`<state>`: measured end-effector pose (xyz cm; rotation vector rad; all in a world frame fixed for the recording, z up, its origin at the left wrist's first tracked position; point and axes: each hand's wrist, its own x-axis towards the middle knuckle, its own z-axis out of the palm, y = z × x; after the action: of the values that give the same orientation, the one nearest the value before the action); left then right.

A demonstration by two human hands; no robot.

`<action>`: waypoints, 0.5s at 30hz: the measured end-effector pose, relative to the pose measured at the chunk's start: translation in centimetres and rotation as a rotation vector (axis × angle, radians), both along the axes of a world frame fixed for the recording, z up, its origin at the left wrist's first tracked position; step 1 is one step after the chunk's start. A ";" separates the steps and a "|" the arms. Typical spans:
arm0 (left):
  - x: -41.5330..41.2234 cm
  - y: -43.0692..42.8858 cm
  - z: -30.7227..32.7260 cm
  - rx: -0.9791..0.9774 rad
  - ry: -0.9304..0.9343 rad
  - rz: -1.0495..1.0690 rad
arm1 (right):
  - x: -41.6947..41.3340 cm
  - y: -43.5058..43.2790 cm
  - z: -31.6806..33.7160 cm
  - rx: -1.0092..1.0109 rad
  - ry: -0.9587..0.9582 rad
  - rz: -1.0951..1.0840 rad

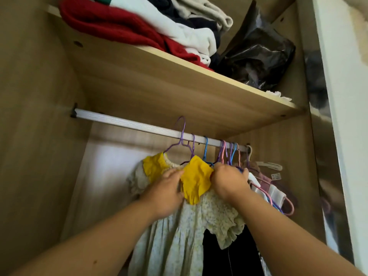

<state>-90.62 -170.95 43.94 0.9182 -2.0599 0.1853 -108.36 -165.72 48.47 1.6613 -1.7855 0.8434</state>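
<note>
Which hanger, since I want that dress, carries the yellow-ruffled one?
The leftmost purple hanger, its hook rising above the rail; the others bunch together to its right.

Folded clothes: cut off by the top edge, so the pile's height cannot be told.
Dress: hem cut off by the bottom edge.
Left hand: blurred; fingertips are lost against the fabric.
Right hand: fingertips are hidden behind the knuckles; what is gripped cannot be told.
Tag: print too small to be read.
Black bag: contents are concealed.
</note>
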 end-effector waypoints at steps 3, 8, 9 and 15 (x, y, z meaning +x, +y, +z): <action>1.5 0.5 1.1 -0.052 0.050 0.074 | -1.4 2.0 0.6 -0.076 0.012 0.049; 2.7 2.3 2.7 -0.109 0.080 0.192 | -5.6 7.6 -0.7 -0.071 0.025 0.280; 2.7 2.7 2.8 -0.102 0.074 0.212 | -6.5 8.9 -1.3 -0.071 0.030 0.323; 1.0 5.9 1.2 -0.128 0.164 0.022 | -9.4 16.6 -5.0 -0.025 -0.080 0.391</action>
<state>-89.58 -165.04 45.14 0.8499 -1.8658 0.2427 -117.76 -149.15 43.43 2.0205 -1.5123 1.1078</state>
